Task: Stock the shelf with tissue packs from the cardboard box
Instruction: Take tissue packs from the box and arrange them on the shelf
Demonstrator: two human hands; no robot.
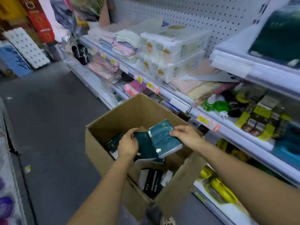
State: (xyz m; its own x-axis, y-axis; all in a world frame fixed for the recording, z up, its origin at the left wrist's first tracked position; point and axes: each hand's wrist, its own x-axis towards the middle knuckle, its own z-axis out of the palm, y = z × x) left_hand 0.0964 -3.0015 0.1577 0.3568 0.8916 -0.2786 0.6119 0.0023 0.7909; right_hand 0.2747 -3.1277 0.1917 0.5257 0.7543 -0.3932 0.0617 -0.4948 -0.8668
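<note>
An open cardboard box (123, 114) stands on the floor in front of the shelf unit. My right hand (186, 135) grips a dark green tissue pack (164, 138) by its right edge, lifted above the box opening. My left hand (128, 144) holds a second dark green pack (145, 146) just beside and below it. More dark packs (152, 182) lie loose in the bottom of the box. Similar dark green packs (279, 38) sit on the upper right shelf, blurred.
White shelves (178, 101) with price tags run along the right, holding folded towels (125, 44), white tissue bundles (172, 51), green and yellow goods. Pegboard backs the shelves. Grey floor (48, 119) spreads to the left, with stacked goods at the far left.
</note>
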